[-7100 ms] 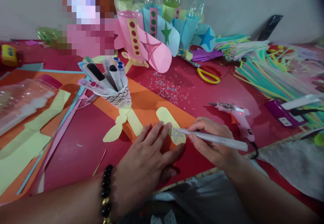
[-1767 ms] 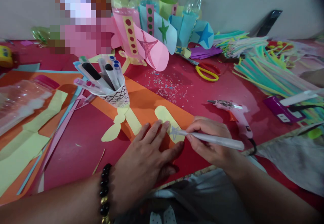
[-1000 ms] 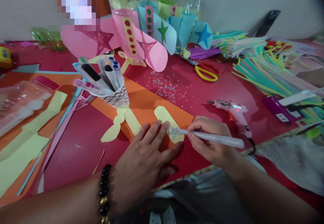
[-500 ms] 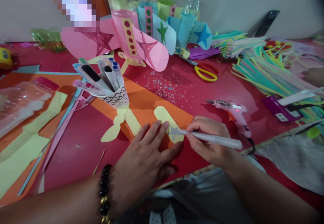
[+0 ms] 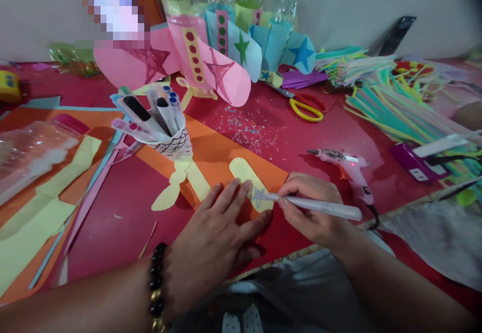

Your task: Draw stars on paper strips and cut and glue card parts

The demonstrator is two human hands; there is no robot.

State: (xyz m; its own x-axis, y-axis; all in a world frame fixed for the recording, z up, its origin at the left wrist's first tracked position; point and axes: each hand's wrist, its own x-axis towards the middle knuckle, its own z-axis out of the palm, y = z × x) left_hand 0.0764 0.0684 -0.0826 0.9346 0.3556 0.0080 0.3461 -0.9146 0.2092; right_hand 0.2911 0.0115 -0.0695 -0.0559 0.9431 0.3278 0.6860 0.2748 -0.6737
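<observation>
My right hand (image 5: 314, 205) pinches a white-barrelled marker pen (image 5: 324, 207), its tip on a grey star (image 5: 259, 197) drawn on a rounded yellow paper strip (image 5: 243, 168). Fingers spread and flat, my left hand (image 5: 222, 222) presses on the strip and the orange sheet (image 5: 222, 147) under it. A beaded bracelet (image 5: 156, 278) circles my left wrist. Beyond the left hand, a patterned cup (image 5: 176, 147) holds several pens. Cut yellow paper pieces (image 5: 165, 197) lie between that cup and the left hand.
A pink glue gun (image 5: 354, 175) lies right of my right hand, with a purple power strip (image 5: 417, 161) beyond. Scissors (image 5: 307, 111) rest behind. Bottles in pink (image 5: 186, 46) and blue paper (image 5: 274, 46) stand at the back. Pipe cleaners (image 5: 384, 104) fill the far right; a plastic bottle (image 5: 33, 147) lies left.
The pen's tip has shifted very slightly on the star, whose grey fill looks a little fuller. My left hand stays in place.
</observation>
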